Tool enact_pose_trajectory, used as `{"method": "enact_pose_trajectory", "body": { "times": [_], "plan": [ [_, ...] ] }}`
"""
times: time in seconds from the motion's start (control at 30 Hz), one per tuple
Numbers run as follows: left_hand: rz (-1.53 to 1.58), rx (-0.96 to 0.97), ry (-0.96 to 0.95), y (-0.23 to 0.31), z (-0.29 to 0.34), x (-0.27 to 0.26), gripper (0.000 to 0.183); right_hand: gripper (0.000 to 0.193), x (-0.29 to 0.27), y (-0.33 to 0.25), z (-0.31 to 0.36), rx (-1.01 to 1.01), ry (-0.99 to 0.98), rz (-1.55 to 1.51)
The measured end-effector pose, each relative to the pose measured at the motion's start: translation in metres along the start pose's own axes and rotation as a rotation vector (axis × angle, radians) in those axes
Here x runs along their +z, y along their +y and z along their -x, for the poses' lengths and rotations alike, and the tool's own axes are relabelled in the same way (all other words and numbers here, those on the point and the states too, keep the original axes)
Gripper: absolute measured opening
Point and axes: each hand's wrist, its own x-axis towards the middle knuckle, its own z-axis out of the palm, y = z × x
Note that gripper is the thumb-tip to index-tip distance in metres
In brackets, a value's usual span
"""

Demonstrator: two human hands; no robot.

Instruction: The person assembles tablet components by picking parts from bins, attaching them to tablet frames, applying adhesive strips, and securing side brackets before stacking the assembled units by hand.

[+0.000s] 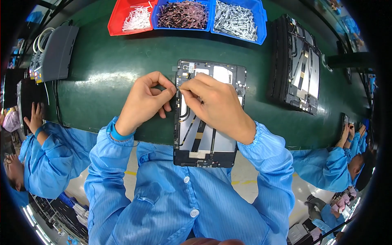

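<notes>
Bending in toward the tablet [205,141], both hands meet at the upper part of its left edge. The left hand [143,101] comes from the left, its thumb and forefinger drawn together at that edge and its other fingers curled loosely; whether a small part sits in the pinch, I cannot tell. The right hand [218,100] lies over the tablet's upper middle, thumb and forefinger brought close together just beside the left fingertips; I cannot tell whether it grasps anything either. The tablet lies open in front of the person, its inner side up, showing silvery plates and dark ribbon cables, and its lower end reaches past the near edge of the green table [110,61]. A blue band [120,135] circles the left wrist, below a blue sleeve. Along the far side stand three bins side by side: a red bin [112,26] with white pieces, a blue bin [182,28] with dark, coppery pieces, and another blue bin [263,26] with silvery pieces. To the right rests a stack [300,67] of similar tablets; to the left stands a grey device [61,53] near black cables [56,104]. Co-workers in blue sit at either side.
</notes>
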Motion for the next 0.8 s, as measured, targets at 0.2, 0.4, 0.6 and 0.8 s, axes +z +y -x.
{"method": "enact_pose_trajectory", "body": {
  "times": [0.2, 0.4, 0.6, 0.8],
  "plan": [
    [-0.023, 0.035, 0.035, -0.003, 0.000, 0.004, 0.010, 0.008, -0.001, 0.000, 0.001, -0.001, -0.016, -0.004],
    [-0.018, 0.048, 0.053, -0.004, -0.001, 0.005, 0.011, 0.008, -0.001, -0.003, 0.001, 0.055, 0.001, -0.084],
    [-0.006, 0.054, 0.033, -0.006, -0.002, 0.003, 0.013, 0.007, -0.009, -0.009, 0.001, 0.147, 0.051, -0.091],
    [-0.050, 0.068, -0.029, -0.006, -0.005, -0.001, 0.013, 0.007, -0.010, -0.010, -0.001, 0.179, -0.012, -0.010]
  ]
}}
